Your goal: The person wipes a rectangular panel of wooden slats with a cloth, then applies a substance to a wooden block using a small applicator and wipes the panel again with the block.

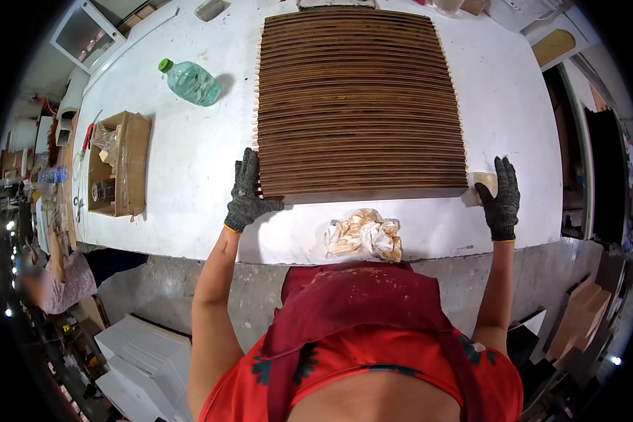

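Note:
A wide row of dark brown wooden strips [359,105], with pale ends at both sides, lies in front of me on the white table. My left hand [246,193], in a dark grey knit glove, is at its near left corner. The fingers are stretched along the left side and the thumb lies along the front edge. In a matching glove, my right hand [501,200] is beside the near right corner, fingers extended and thumb apart. A small beige piece [487,184] sits by its thumb; whether the hand touches it I cannot tell.
Nearest me on the white table [190,183] lies a crumpled, brown-stained white cloth [364,235]. A green-capped bottle [193,83] lies at the left, beyond an open cardboard box [123,165]. Another person [67,278] is at the far left, past the table's edge.

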Available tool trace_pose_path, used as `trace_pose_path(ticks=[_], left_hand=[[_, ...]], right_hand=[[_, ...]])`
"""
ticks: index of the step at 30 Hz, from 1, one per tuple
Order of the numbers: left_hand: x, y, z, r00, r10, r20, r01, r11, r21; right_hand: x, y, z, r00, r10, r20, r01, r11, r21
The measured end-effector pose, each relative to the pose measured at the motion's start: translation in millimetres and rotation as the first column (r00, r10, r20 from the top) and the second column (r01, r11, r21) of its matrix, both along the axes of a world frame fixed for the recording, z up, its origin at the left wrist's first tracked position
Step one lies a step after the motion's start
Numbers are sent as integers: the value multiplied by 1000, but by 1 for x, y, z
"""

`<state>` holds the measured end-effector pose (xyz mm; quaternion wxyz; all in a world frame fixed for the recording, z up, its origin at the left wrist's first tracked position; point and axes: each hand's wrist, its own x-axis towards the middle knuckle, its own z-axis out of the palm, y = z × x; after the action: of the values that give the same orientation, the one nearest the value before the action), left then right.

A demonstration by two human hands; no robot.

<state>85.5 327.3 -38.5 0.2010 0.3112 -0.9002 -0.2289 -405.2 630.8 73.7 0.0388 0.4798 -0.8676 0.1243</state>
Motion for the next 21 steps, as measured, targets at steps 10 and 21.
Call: trace_pose_path(ticks=[10, 21], left_hand=[[2, 15, 5, 988, 90, -122, -65, 978, 197], [-44, 152, 91, 662, 587, -467, -229, 751, 620]], right_hand=[[-28, 33, -32, 969, -222, 113, 213, 973, 87], [134, -44, 11, -184, 549, 815, 569, 736, -367]])
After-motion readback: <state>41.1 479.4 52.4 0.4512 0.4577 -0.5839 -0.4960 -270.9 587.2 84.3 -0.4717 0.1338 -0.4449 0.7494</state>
